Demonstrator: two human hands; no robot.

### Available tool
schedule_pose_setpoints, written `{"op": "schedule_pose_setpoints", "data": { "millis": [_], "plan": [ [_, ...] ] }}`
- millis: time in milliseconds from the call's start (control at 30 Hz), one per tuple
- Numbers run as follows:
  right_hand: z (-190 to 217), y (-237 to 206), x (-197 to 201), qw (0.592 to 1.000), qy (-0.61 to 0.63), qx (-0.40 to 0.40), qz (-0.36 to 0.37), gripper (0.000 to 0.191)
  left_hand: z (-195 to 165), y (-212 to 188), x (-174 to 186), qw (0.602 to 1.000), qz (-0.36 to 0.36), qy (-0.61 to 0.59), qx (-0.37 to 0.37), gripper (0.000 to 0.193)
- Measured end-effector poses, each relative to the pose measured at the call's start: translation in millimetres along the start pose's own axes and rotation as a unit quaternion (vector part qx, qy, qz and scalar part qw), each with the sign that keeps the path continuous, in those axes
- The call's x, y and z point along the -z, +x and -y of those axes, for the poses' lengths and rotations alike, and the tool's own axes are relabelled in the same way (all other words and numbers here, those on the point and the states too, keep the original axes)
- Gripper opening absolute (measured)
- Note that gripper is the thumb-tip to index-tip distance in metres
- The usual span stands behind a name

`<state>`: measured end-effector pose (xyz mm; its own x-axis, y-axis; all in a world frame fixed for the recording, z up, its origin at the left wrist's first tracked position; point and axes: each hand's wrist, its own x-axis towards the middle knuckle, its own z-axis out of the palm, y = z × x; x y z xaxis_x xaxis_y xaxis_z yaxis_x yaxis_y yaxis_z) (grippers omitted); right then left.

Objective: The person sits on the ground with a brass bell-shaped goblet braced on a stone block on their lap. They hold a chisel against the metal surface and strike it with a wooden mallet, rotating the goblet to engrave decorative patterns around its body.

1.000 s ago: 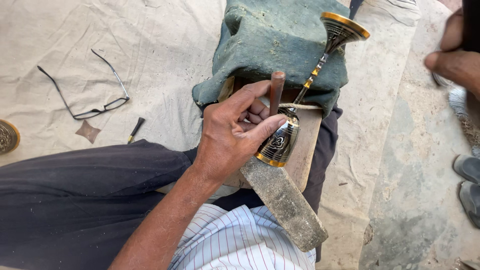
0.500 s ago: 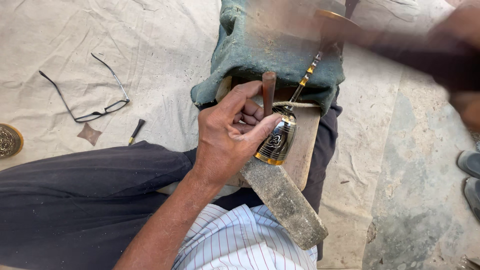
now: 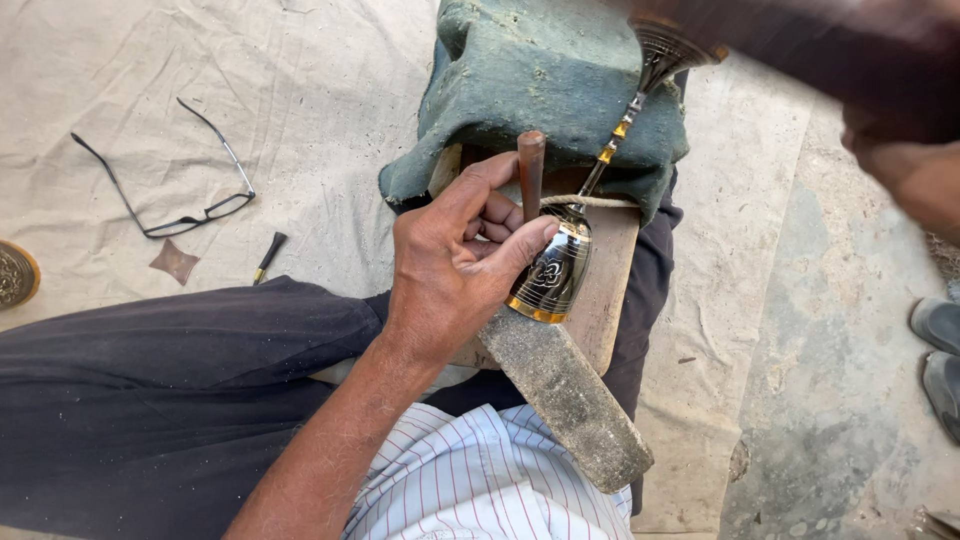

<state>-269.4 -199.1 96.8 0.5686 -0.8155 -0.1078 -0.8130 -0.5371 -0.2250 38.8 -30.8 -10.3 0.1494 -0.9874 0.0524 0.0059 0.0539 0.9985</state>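
In the middle of the frame, the left hand (image 3: 455,270) is curled around a thin brown tool (image 3: 531,170) that stands up straight. The thumb and fingers pinch the tool, and the thumb also rests against a shiny black and gold goblet (image 3: 560,270). The goblet lies on its side on a wooden board (image 3: 610,300). Its cup points to the lower part of the frame and its long thin stem runs up toward the upper right. A bit of string (image 3: 590,201) goes across the stem just above the cup.

Under the cup, a long grey block (image 3: 570,400) sticks out toward the bottom of the frame. Above the board sits a lumpy green cloth pad (image 3: 540,80), and the stem lies over it.

The right hand (image 3: 915,175) is at the far right edge, and it is very blurry. A dark blurry bar (image 3: 800,40) runs across the upper right corner next to it. I cannot tell if this hand is gripping it or not.

The person sits on a pale cloth on the floor (image 3: 330,90). A pair of glasses (image 3: 165,175) lies open in the upper left part. A little black tool (image 3: 268,255) lies near them. A round brass thing (image 3: 15,275) peeks in at the left edge.
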Motion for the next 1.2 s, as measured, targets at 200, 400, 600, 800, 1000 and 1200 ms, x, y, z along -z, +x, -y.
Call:
{"op": "schedule_pose_setpoints", "data": {
  "millis": [200,400,600,800,1000,1200],
  "plan": [
    [1.1,4.0,0.4,1.000,-0.013,0.008,-0.002,0.035,1.4,-3.8,-0.6,0.998,-0.020,0.042,-0.033,0.044],
    [6.8,1.6,2.4,1.000,-0.008,-0.004,-0.006,0.034,2.0,-2.8,-0.2,0.999,-0.018,0.028,-0.036,0.044],
    [6.6,-2.5,2.0,1.000,-0.020,0.002,-0.005,0.034,-4.2,-10.0,-2.8,0.998,-0.049,-0.007,-0.032,0.041],
    [2.7,-8.4,0.8,1.000,-0.029,0.000,-0.002,0.034,-1.0,-7.3,-1.7,0.999,-0.020,-0.030,-0.015,0.043],
    [1.1,-19.1,-1.1,0.999,-0.035,-0.004,0.001,0.033,-0.8,-12.7,-2.0,1.000,-0.013,0.004,-0.011,0.047],
    [-1.7,-18.4,-1.7,0.999,-0.041,-0.003,0.000,0.033,-3.7,-7.9,-1.3,0.997,-0.002,0.062,-0.050,0.043]
  ]
}}
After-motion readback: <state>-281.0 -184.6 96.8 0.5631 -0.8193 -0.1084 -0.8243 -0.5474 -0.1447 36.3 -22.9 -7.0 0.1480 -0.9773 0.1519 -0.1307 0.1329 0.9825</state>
